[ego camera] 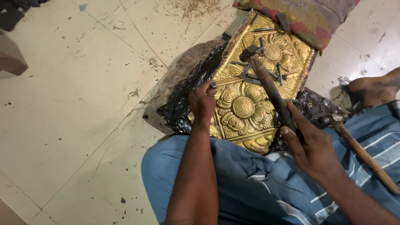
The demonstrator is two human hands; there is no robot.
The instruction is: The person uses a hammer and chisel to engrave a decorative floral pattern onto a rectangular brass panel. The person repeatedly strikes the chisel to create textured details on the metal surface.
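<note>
Punch (213, 85) tip hidden in left hand (203, 102) fist; right hand (310, 150) grips hammer (271, 89) over brass panel (250, 108).

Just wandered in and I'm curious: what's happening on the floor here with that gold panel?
A person sits on the tiled floor working a gold embossed flower panel bedded in black pitch. The left hand holds a small metal punch upright at the panel's left edge. The right hand grips a hammer, its head raised over the panel. Loose punches lie on the upper flower, and a second hammer rests at right.
</note>
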